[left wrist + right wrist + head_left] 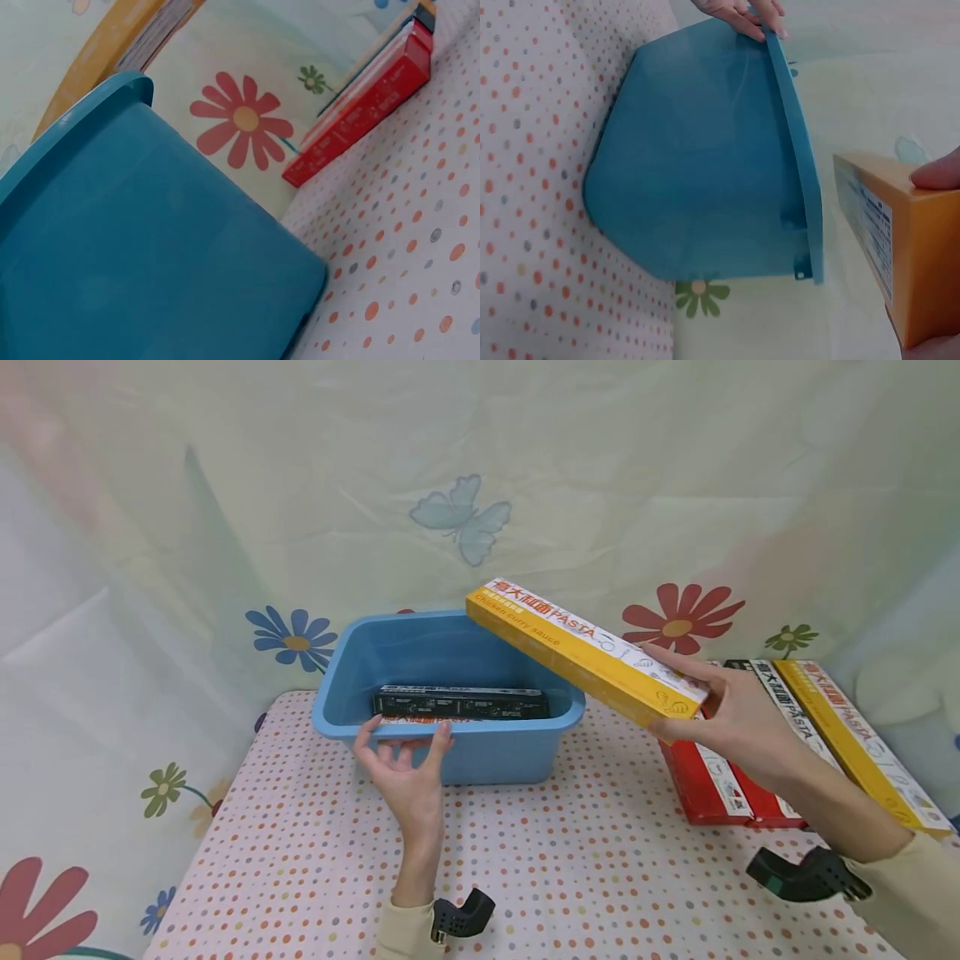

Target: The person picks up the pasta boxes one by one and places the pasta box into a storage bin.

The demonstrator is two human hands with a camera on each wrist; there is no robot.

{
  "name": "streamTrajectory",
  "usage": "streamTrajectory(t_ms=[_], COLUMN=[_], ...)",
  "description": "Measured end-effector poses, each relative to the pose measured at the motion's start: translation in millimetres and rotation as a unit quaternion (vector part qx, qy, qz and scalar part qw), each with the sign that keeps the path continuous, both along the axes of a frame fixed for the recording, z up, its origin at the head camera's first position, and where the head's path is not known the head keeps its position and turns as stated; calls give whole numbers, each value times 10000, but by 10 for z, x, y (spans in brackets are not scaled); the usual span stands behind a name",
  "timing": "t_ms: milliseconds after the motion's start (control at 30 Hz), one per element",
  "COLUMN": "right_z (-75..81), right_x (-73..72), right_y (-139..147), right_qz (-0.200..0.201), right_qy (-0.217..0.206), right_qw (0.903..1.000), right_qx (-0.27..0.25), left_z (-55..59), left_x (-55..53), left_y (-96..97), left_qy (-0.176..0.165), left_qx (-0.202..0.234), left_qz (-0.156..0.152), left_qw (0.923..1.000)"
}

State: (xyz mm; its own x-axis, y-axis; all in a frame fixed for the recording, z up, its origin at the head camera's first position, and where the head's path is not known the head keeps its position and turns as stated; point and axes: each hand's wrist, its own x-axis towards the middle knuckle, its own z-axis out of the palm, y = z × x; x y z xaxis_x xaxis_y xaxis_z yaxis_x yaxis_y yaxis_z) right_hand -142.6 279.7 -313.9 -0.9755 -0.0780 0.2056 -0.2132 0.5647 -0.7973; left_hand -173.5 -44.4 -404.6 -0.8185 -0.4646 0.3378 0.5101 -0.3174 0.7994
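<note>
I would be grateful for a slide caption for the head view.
Left hand on a blue tub's rim, right hand holding a yellow pasta box.

The bare left hand, just below the frame's centre, points upward, thumb spread from bent fingers; its forearm rises from the bottom edge. The bare right hand, right of centre, grips between thumb and fingers, its forearm slanting toward the lower right corner.

Head view bright and evenly lit; wrist views dimmer and softer, the blue tub darkly shaded there
</note>
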Motion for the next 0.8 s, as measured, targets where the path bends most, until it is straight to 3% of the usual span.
streamTrajectory(t_ms=[133, 367, 500, 800], right_z=[124, 247, 225, 130], right_x=[-272, -665, -855, -1190], right_y=[-196, -508, -665, -890], right_qz=[716, 1860, 2263, 3353], right_qy=[-188, -417, -670, -776], right_qw=[9972, 9816, 9716, 9374], right_qx=[-120, -143, 165, 529], left_z=[-3, -10, -13, -23], left_x=[4, 0, -3, 3], left_y=[-1, 5, 12, -3], left_qy=[-25, -49, -20, 7], left_qx=[-38, -126, -115, -55], left_qz=[21, -7, -21, 27], left_qw=[10000, 9999, 9999, 10000])
